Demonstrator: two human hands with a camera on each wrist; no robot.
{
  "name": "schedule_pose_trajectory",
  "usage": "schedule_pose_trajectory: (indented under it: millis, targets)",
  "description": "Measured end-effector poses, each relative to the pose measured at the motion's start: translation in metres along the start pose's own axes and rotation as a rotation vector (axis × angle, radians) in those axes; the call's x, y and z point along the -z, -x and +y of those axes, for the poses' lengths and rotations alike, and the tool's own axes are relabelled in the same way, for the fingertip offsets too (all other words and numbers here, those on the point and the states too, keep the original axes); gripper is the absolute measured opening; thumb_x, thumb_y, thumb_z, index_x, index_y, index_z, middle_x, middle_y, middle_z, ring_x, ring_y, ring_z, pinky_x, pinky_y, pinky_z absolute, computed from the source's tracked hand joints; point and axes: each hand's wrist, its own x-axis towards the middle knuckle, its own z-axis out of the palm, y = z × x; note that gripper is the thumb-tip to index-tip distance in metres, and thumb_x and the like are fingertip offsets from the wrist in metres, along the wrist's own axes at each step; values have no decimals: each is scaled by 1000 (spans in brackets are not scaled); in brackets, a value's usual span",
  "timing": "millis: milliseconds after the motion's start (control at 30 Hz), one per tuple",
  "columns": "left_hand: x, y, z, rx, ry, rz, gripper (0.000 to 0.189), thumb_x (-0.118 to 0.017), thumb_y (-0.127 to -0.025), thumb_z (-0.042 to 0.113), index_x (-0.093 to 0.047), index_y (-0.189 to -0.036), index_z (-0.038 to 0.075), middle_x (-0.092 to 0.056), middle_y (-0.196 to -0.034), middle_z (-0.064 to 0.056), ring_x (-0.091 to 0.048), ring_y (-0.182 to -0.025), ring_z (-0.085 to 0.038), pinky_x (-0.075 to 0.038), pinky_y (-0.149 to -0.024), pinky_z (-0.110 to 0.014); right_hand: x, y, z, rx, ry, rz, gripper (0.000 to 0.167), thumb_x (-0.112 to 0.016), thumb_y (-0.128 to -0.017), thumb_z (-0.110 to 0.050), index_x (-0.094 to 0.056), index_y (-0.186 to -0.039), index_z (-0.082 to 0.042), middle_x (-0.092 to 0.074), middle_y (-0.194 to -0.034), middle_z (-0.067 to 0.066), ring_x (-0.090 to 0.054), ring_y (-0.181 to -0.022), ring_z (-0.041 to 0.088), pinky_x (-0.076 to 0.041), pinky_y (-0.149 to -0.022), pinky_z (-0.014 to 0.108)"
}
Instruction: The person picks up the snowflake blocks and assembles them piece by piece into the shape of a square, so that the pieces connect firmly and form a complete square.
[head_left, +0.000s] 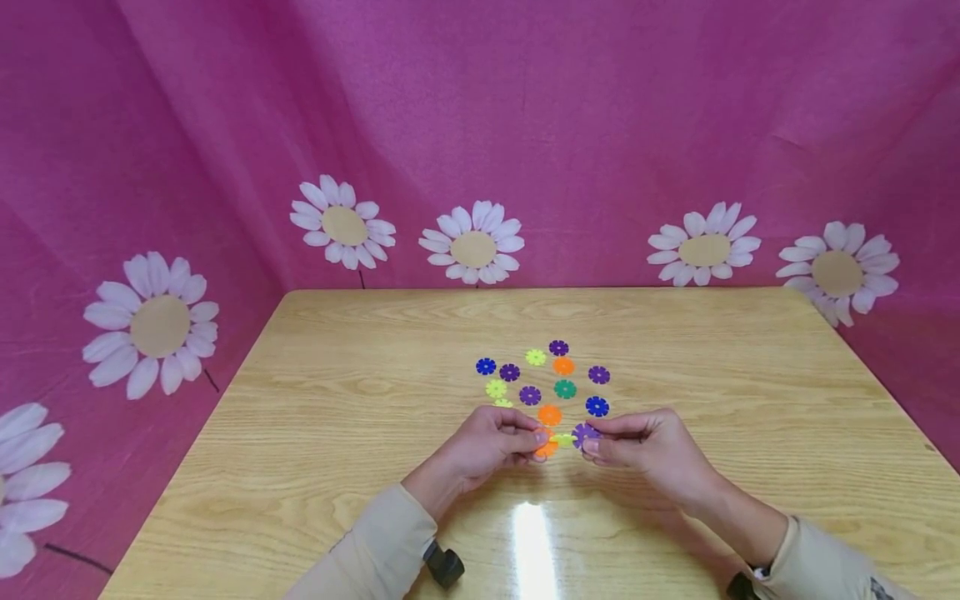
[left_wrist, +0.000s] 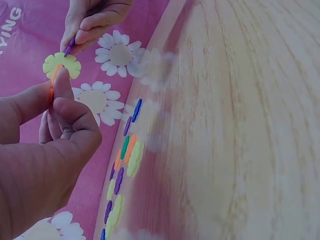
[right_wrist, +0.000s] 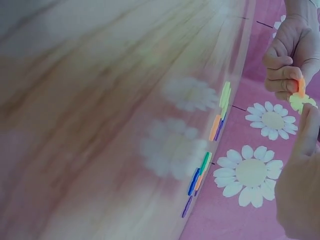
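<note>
Between thumb and fingers, my left hand [head_left: 491, 446] pinches an orange notched disc [head_left: 546, 448]. My right hand [head_left: 652, 454] pinches a purple notched disc [head_left: 584, 434]. A yellow notched disc [left_wrist: 48, 66] sits between them, set crosswise to both. In the left wrist view the orange disc [left_wrist: 51, 90] meets the yellow one's near side, and the purple disc [left_wrist: 70, 46] meets its far edge; how deep the slots engage cannot be told. The right wrist view shows the orange and yellow discs, while the purple one is hidden by my right hand [right_wrist: 300, 185].
Several loose notched discs lie flat just beyond my hands, among them a green disc [head_left: 565, 389], a blue disc [head_left: 597, 407] and an orange disc [head_left: 550, 415]. They rest on a wooden table [head_left: 337, 450]. A pink flowered cloth [head_left: 585, 125] hangs behind it.
</note>
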Motion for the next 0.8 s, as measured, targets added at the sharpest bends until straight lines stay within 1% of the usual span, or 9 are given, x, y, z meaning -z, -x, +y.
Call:
schedule_pose_trajectory:
  millis: [167,267,400,467,667,800]
  targets:
    - [0,1,0,7,5,7,19,-68,-93,5,-66,-109,-5,-71,-90,-4,-66,-74,-11,-59,-74,-26,-3,0,-1,-34,-23,26,47,-76,-87,-5,-59,-125,16,-77,-102,10,-75,-89,14,-60,-81,31]
    - [-1,1,0,8,8,1,19,-67,-94,5,-66,-110,-6,-70,-90,-4,-65,-75,-11,-59,-75,-26,-4,0,-3,-38,-50,35,47,-75,-87,-2,-56,-125,18,-77,-101,10,-75,-89,14,-60,-81,31]
    - [0,0,-2,8,26,4,18,-66,-94,4,-66,-109,-5,-69,-90,-4,-65,-75,-12,-59,-75,-26,-5,0,-7,-40,-70,42,46,-75,-86,-1,-57,-123,19,-77,-101,11,-75,-88,15,-59,-81,32]
    - [0,0,-3,4,34,6,16,-67,-94,4,-66,-108,-5,-69,-89,-4,-64,-74,-12,-59,-74,-25,-5,-1,-7,-45,-63,43,45,-75,-86,-2,-58,-122,18,-77,-100,11,-76,-87,15,-60,-80,32]
    - [-1,0,-3,-11,33,9,15,-68,-92,2,-67,-105,-5,-71,-89,-4,-65,-74,-12,-57,-71,-24,-6,-2,-3,-53,-91,13,48,-76,-85,-2,-57,-124,18,-77,-101,7,-75,-90,17,-59,-82,34]
    - [-1,-1,-2,1,11,0,15,-67,-93,4,-66,-106,-4,-71,-91,-5,-66,-75,-12,-58,-73,-26,-5,-2,-2,-52,-93,1,49,-76,-86,-4,-57,-125,18,-77,-103,6,-75,-91,16,-59,-82,34]
